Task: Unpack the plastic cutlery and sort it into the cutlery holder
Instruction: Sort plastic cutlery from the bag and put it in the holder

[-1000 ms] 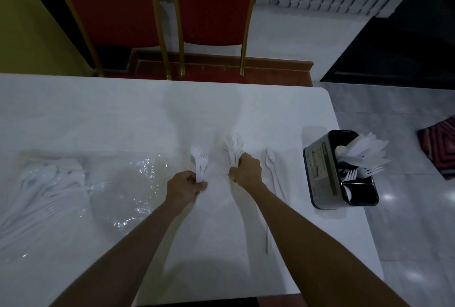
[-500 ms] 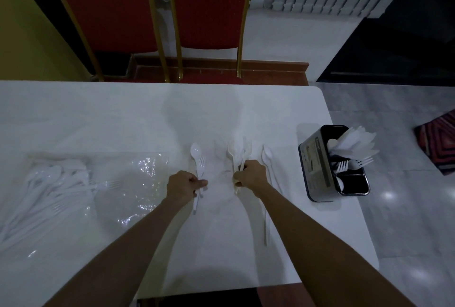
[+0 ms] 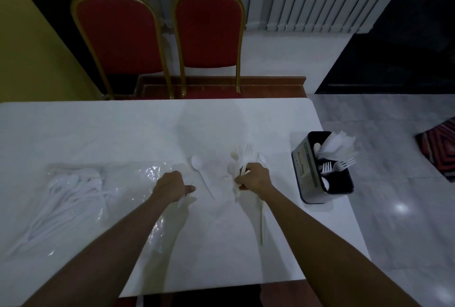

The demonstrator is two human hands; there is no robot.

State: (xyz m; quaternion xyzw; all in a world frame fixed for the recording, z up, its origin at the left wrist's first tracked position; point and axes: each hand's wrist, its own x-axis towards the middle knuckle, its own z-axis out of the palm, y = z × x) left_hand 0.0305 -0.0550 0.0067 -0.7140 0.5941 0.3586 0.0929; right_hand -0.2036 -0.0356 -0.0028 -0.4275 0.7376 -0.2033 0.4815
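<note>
On the white table [image 3: 98,134], the right hand [image 3: 254,178] grips one mixed bundle of plastic cutlery [image 3: 242,159]; two fork heads and some spoon bowls stick out on its far side. The left hand [image 3: 172,187] is curled round a blurred white utensil [image 3: 182,202], of a kind I cannot tell. One loose spoon [image 3: 197,162] lies between the two hands, and a second spoon [image 3: 262,159] lies just right of the bundle. One black cutlery holder [image 3: 304,171] stands near the right edge, with two forks [image 3: 343,165] upright in it. One clear bag [image 3: 152,176] of packed cutlery [image 3: 69,191] lies at the left. Two red chairs [image 3: 118,35] stand on the table's far side.
</note>
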